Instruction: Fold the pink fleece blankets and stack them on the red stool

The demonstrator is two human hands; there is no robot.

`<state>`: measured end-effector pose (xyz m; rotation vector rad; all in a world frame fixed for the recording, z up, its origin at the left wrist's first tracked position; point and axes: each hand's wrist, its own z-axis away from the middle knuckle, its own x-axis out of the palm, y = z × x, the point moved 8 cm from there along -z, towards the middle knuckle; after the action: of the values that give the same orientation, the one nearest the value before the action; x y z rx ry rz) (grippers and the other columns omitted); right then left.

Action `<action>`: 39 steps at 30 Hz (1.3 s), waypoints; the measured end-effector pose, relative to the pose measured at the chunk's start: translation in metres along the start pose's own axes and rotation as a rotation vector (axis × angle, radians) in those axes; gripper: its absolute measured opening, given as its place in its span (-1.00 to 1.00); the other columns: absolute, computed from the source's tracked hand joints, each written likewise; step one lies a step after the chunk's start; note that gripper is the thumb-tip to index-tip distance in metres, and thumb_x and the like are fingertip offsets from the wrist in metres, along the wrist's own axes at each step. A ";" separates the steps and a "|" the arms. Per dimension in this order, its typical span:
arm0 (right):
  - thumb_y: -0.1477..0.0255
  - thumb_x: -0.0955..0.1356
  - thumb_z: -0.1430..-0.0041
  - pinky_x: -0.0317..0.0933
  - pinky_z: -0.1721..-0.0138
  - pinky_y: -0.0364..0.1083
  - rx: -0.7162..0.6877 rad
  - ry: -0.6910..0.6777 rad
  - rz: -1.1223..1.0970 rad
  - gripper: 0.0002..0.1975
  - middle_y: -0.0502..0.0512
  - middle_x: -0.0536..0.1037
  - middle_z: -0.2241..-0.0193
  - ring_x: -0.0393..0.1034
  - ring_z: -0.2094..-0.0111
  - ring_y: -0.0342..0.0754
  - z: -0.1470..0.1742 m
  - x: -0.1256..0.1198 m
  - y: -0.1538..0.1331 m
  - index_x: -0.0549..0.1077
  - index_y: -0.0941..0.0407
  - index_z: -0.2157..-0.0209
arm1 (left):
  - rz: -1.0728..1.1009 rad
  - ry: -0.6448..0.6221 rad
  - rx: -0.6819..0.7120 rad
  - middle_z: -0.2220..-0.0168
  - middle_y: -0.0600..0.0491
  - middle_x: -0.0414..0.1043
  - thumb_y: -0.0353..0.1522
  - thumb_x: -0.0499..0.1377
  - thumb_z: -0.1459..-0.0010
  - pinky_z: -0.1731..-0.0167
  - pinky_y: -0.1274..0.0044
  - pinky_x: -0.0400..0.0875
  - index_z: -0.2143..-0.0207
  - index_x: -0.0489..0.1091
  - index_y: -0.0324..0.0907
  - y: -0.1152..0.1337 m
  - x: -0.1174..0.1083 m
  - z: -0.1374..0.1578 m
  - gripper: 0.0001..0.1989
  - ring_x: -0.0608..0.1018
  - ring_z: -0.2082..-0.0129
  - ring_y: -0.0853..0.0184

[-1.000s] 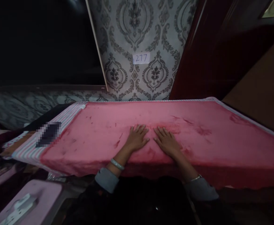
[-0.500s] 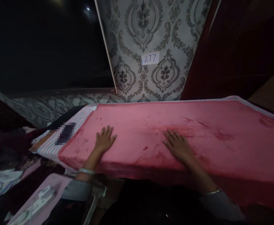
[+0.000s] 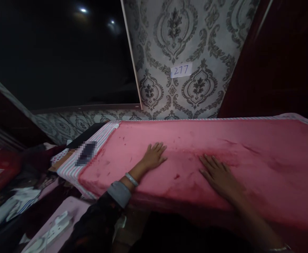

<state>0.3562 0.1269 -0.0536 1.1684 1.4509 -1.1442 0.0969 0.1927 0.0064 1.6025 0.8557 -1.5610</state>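
A pink cloth (image 3: 143, 133) with dark red stains and a striped edge covers the long surface in front of me. My left hand (image 3: 154, 156) rests on it with fingers spread, left of the middle. Lower and farther right, my right hand (image 3: 218, 174) lies flat on the same cloth, its fingertips by a darker red patch (image 3: 230, 156). Neither hand holds anything. A silver bracelet (image 3: 132, 179) circles my left wrist, just above a grey cuff (image 3: 119, 194).
A dark blurred-out item (image 3: 86, 153) lies on the striped border at left. Lower left stands a pink stool-like surface (image 3: 72, 207) with a white power strip (image 3: 56, 228). Behind are a large black screen (image 3: 64, 56) and patterned wallpaper with a "277" label (image 3: 181, 70).
My left hand has slid right across the cloth, closer to my right hand. My right hand stays flat in about the same place on the cloth. The view has shifted left.
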 end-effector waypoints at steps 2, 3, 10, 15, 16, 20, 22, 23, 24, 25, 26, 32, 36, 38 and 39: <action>0.09 0.05 -0.33 -0.07 -0.31 0.29 -0.001 -0.003 0.008 -0.33 0.09 0.10 -0.38 -0.06 -0.38 0.21 0.000 0.001 0.001 0.15 0.03 -0.38 | -0.015 0.027 -0.090 -0.45 -0.08 -0.10 -0.10 -0.07 -0.38 -0.34 0.06 -0.11 -0.40 0.01 -0.12 -0.022 -0.001 0.001 -0.38 -0.02 -0.44 0.09; 0.09 0.05 -0.33 -0.06 -0.31 0.29 -0.001 -0.004 0.009 -0.33 0.10 0.10 -0.38 -0.06 -0.38 0.21 0.000 0.002 0.002 0.16 0.04 -0.37 | -0.026 0.043 -0.149 -0.44 -0.07 -0.08 -0.10 -0.08 -0.38 -0.34 0.06 -0.10 -0.40 0.02 -0.11 -0.038 -0.003 0.006 -0.39 -0.02 -0.44 0.08; 0.07 0.04 -0.30 -0.04 -0.29 0.32 -0.015 0.034 -0.013 -0.31 0.11 0.13 -0.37 -0.04 -0.37 0.23 0.001 0.006 0.005 0.20 0.02 -0.36 | -0.134 0.123 -0.566 -0.42 -0.14 -0.01 -0.13 -0.17 -0.40 -0.30 0.05 -0.02 -0.37 0.09 -0.16 -0.167 -0.019 0.067 -0.42 0.07 -0.41 0.02; 0.11 0.01 -0.30 0.02 -0.25 0.34 -0.054 0.091 -0.017 -0.30 0.20 0.19 -0.34 0.05 -0.34 0.27 0.004 0.006 0.004 0.26 0.12 -0.32 | -0.163 0.105 -0.822 -0.40 -0.19 0.04 -0.16 -0.17 -0.39 -0.32 0.14 0.00 -0.35 0.11 -0.23 -0.221 -0.028 0.097 -0.41 0.10 -0.40 0.07; 0.12 0.00 -0.31 0.03 -0.25 0.34 -0.062 0.101 -0.022 -0.30 0.21 0.21 -0.33 0.06 -0.34 0.27 0.004 0.007 0.004 0.27 0.14 -0.31 | -0.166 0.107 -0.870 -0.38 -0.25 0.09 -0.17 -0.17 -0.38 -0.29 0.10 0.04 -0.33 0.14 -0.27 -0.226 -0.031 0.099 -0.41 0.14 -0.38 0.02; 0.12 -0.01 -0.31 0.05 -0.25 0.33 -0.085 0.171 -0.030 -0.30 0.23 0.25 -0.31 0.09 -0.32 0.27 0.005 0.008 0.005 0.30 0.14 -0.29 | -0.156 0.114 -0.914 -0.35 -0.36 0.11 -0.16 -0.23 -0.38 -0.22 -0.04 0.09 -0.34 0.09 -0.33 -0.225 -0.036 0.077 -0.37 0.13 -0.38 -0.09; 0.11 -0.01 -0.29 0.06 -0.24 0.34 -0.098 0.199 -0.034 -0.30 0.24 0.26 -0.30 0.11 -0.31 0.28 0.005 0.010 0.006 0.30 0.13 -0.29 | -0.132 0.093 -0.806 -0.42 -0.18 -0.02 -0.11 -0.22 -0.38 -0.28 0.04 0.02 -0.39 0.02 -0.16 -0.211 -0.031 0.053 -0.38 0.03 -0.42 0.03; 0.10 0.00 -0.29 0.06 -0.23 0.34 -0.106 0.206 -0.038 -0.29 0.23 0.27 -0.30 0.12 -0.31 0.28 0.005 0.010 0.006 0.31 0.12 -0.28 | -0.117 0.074 -0.743 -0.44 -0.06 -0.07 -0.08 -0.19 -0.37 -0.31 0.11 -0.01 -0.39 0.02 -0.06 -0.205 -0.027 0.041 -0.39 0.00 -0.43 0.10; 0.09 0.00 -0.28 0.07 -0.22 0.34 -0.115 0.214 -0.043 -0.29 0.23 0.28 -0.29 0.13 -0.30 0.29 0.005 0.011 0.007 0.32 0.11 -0.28 | -0.102 0.051 -0.690 -0.45 0.03 -0.08 -0.05 -0.16 -0.36 -0.33 0.17 -0.04 -0.38 0.03 0.02 -0.200 -0.023 0.031 -0.40 -0.02 -0.44 0.16; 0.08 0.00 -0.28 0.08 -0.21 0.34 -0.120 0.223 -0.047 -0.29 0.23 0.29 -0.29 0.15 -0.29 0.29 0.005 0.011 0.007 0.33 0.11 -0.27 | -0.088 0.031 -0.655 -0.45 0.07 -0.08 -0.04 -0.14 -0.35 -0.34 0.21 -0.06 -0.38 0.05 0.05 -0.197 -0.019 0.023 -0.40 -0.01 -0.44 0.19; 0.07 0.01 -0.27 0.09 -0.20 0.34 -0.120 0.233 -0.048 -0.28 0.23 0.30 -0.28 0.17 -0.28 0.29 0.005 0.012 0.008 0.34 0.11 -0.26 | -0.077 0.016 -0.644 -0.45 0.06 -0.07 -0.03 -0.13 -0.34 -0.35 0.22 -0.07 -0.37 0.06 0.03 -0.198 -0.016 0.019 -0.39 -0.01 -0.44 0.20; 0.06 0.00 -0.29 0.14 -0.17 0.33 -0.149 0.297 -0.040 -0.29 0.24 0.34 -0.25 0.23 -0.25 0.29 0.008 0.011 0.009 0.38 0.11 -0.23 | -0.073 0.036 -0.828 -0.43 -0.20 -0.08 -0.06 -0.19 -0.34 -0.33 0.08 -0.05 -0.38 0.04 -0.23 -0.245 -0.024 0.042 -0.32 0.02 -0.43 0.09; 0.07 0.01 -0.30 0.13 -0.17 0.34 -0.160 0.308 -0.049 -0.31 0.22 0.33 -0.26 0.20 -0.26 0.29 0.010 0.017 0.012 0.35 0.08 -0.25 | -0.100 0.098 -0.989 -0.40 -0.36 -0.04 -0.10 -0.22 -0.34 -0.29 -0.04 -0.06 -0.35 0.07 -0.39 -0.266 -0.035 0.065 -0.30 0.02 -0.42 -0.05; 0.08 0.03 -0.30 0.12 -0.18 0.35 -0.152 0.307 -0.069 -0.33 0.20 0.31 -0.28 0.19 -0.27 0.29 0.011 0.022 0.016 0.28 0.05 -0.30 | -0.106 0.120 -1.024 -0.39 -0.46 -0.08 -0.12 -0.25 -0.34 -0.25 -0.12 -0.08 -0.35 0.03 -0.48 -0.265 -0.037 0.062 -0.28 -0.02 -0.41 -0.14; 0.08 0.05 -0.30 0.11 -0.18 0.36 -0.151 0.311 -0.085 -0.33 0.19 0.30 -0.28 0.19 -0.27 0.29 0.011 0.024 0.017 0.24 0.03 -0.33 | -0.103 0.124 -1.010 -0.40 -0.47 -0.11 -0.12 -0.26 -0.35 -0.25 -0.13 -0.10 -0.36 0.00 -0.48 -0.262 -0.037 0.055 -0.27 -0.05 -0.42 -0.15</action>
<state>0.3713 0.1212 -0.0808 1.2261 1.8057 -0.9181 -0.1575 0.2807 0.0304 0.9079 1.4926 -0.8211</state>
